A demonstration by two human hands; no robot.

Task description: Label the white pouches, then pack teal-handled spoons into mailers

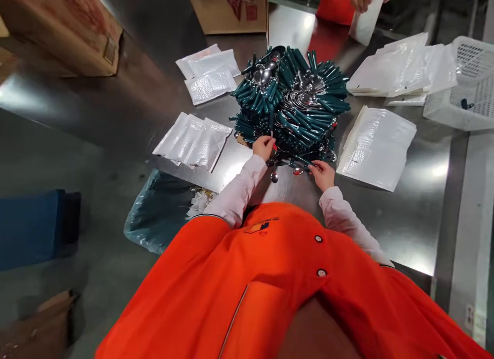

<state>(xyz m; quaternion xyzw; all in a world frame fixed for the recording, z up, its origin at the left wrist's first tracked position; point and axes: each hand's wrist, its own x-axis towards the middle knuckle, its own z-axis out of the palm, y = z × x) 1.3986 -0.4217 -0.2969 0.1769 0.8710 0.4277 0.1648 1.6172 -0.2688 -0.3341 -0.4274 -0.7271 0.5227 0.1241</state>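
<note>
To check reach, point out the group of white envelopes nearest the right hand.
The near-right stack, just right of the right hand. The other right-side group lies farther back by the white basket; two more lie left of the cutlery pile.

Both forearms point(240, 190) are slanting inward, the left hand point(263, 147) pinching near the frame's centre, the right hand point(323, 175) pinching farther right.

From here I see a shiny metal table point(420, 215): a heap of green-handled cutlery point(312, 117) mid-table, white packets point(378, 148) on both sides, cartons point(231, 14) standing beyond and leftward, a basket point(443, 109) at the right edge.
</note>
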